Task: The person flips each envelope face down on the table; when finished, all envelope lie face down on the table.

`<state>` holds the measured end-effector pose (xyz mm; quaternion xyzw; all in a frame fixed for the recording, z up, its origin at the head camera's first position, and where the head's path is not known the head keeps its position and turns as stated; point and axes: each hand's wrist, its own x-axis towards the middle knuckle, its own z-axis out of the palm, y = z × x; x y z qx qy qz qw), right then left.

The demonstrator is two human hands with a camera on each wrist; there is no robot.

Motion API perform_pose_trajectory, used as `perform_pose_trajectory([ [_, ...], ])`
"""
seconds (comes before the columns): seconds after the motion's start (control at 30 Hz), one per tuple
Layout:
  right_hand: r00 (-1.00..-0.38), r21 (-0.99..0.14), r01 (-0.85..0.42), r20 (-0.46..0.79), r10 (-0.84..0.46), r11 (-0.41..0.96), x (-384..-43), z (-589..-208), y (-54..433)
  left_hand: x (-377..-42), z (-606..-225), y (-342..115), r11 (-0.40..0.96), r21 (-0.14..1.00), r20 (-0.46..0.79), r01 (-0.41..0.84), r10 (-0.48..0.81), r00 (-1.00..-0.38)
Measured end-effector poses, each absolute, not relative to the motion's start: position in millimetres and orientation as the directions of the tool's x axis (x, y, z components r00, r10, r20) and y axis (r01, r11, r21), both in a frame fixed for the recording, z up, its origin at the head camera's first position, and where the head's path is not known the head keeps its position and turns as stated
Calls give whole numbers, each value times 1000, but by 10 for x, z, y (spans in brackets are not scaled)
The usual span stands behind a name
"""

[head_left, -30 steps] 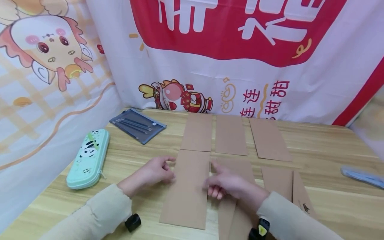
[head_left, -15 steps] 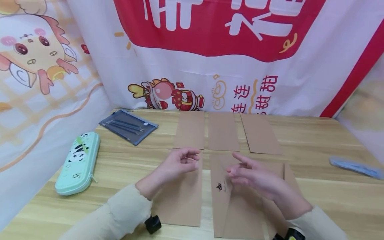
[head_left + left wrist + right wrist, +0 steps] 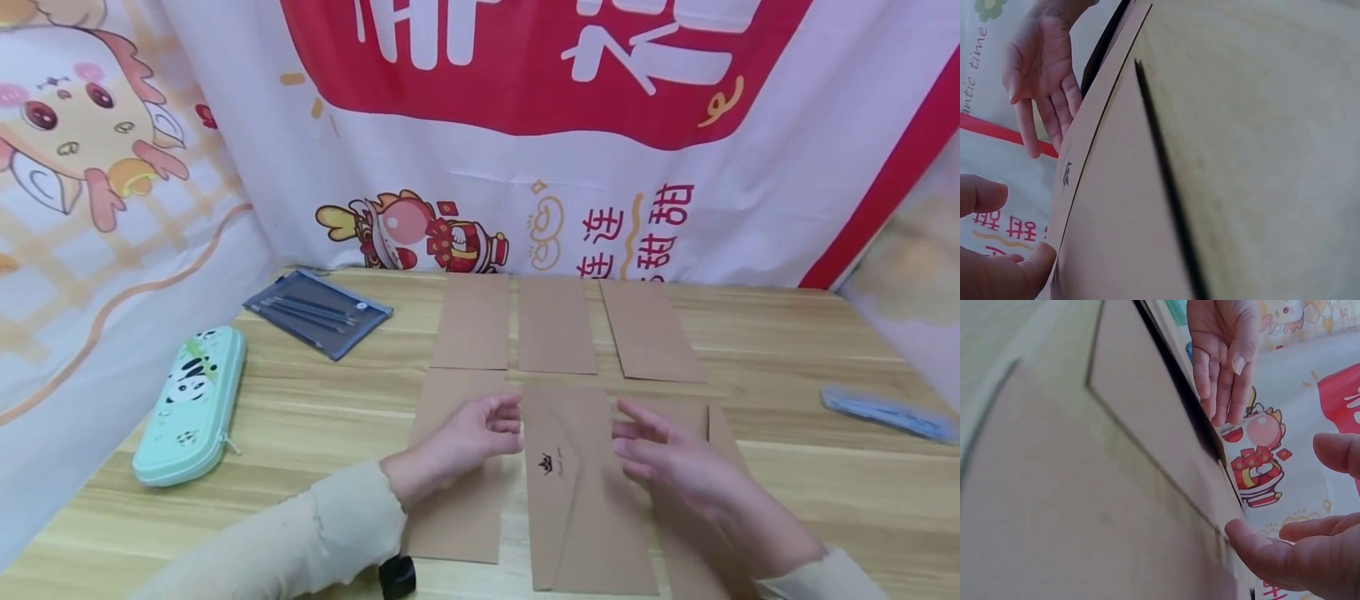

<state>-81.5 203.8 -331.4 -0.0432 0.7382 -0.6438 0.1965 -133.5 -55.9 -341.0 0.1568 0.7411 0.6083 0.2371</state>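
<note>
In the head view, a brown kraft envelope (image 3: 600, 525) lies flap side up, with a small black crown printed on its flap. My left hand (image 3: 476, 433) hovers at its left edge, above a plain brown envelope (image 3: 457, 533) that it partly covers. At the right edge is my right hand (image 3: 675, 467), fingers loosely bent, over another brown envelope (image 3: 693, 542). Neither hand grips anything; whether the fingertips touch the middle envelope I cannot tell. The left wrist view shows the right hand (image 3: 1044, 81) with spread, relaxed fingers; the right wrist view shows the left hand (image 3: 1225, 356) likewise.
Along the back lie three brown envelopes, at left (image 3: 472, 321), middle (image 3: 557, 325) and right (image 3: 651, 329). A mint panda pencil case (image 3: 191, 408) and a dark mesh pouch (image 3: 318, 312) with pencils are at left. A light-blue item (image 3: 888, 414) lies far right. A printed cloth (image 3: 420, 158) hangs behind.
Both hands have shifted rightward, from the left front envelope to the sides of the crown-printed one. The right hand has moved off that envelope's face. The head view has turned slightly right.
</note>
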Motion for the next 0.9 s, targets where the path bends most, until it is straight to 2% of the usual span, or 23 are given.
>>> perform_pose_trajectory([
  [0.37, -914, -968, 187, -235, -330, 170, -816, -3338, 2040, -1315, -3385, -492, 273, 958, -221, -85, 518, -826],
  [0.73, -913, -969, 215, -245, -327, 125, -894, -3397, 2041, -1310, -3408, -414, 184, 968, -233, -171, 404, -884],
  [0.9, -910, -970, 217, -242, -337, 110, -946, -3364, 2040, -1308, -3394, -413, 154, 981, -169, -115, 407, -898],
])
